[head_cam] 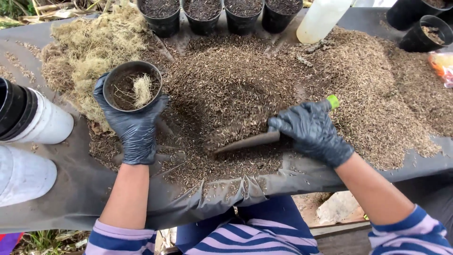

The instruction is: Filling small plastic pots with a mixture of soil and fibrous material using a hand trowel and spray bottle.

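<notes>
Right hand [314,134], black-gloved, is gripping a trowel [257,140] with fingers [283,123] curled tight round its handle, long axis running from green handle tip at 2 o'clock down to blade at 8 o'clock, blade lying in the loose husk mix [245,89] on the bench [61,174]. Left hand [134,127] is holding a small black pot [132,86] at 10 o'clock, mouth facing up, fingers wrapping its wall, moss tuft inside. A white bottle [321,19] is lying at 1 o'clock, an orange packet [443,66] sitting at 3 o'clock, filled black pots [203,14] lining 12 o'clock, moss pile [94,42] at 11 o'clock.
</notes>
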